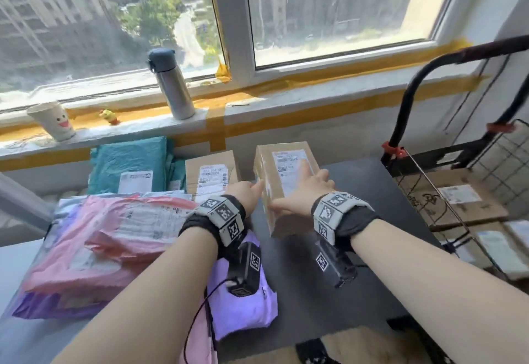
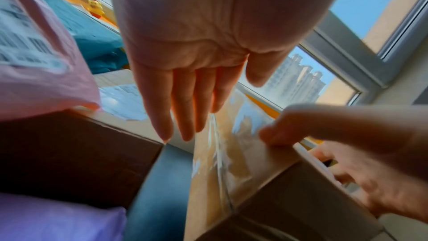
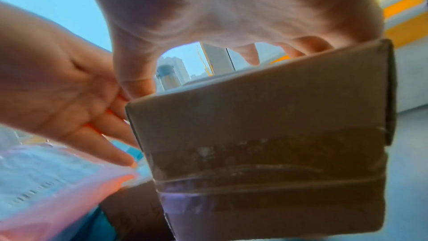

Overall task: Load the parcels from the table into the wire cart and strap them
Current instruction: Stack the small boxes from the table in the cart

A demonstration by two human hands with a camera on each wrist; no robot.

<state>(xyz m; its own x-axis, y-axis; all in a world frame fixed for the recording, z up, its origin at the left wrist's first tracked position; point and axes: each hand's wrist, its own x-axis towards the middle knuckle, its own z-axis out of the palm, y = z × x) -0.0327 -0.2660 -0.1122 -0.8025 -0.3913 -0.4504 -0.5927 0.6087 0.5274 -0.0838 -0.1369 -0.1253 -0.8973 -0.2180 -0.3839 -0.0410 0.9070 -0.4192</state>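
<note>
Beside the wire cart, on the dark table, a long cardboard box lies with its label side up. The right hand rests on top of this box: the fingers spread over the label and the thumb runs down the box's left side, so the hand grips it from above. The left hand is flat, with straight fingers laid against the box's left side; it holds nothing. The left wrist view shows these fingers extended and close together.

A second cardboard box lies just left of the long box. Further from the cart lie a teal mailer, a pink mailer and a purple mailer. Inside the cart, flat cardboard parcels are already stacked.

Behind the long box, on the window sill, stand a steel bottle and a paper cup.
</note>
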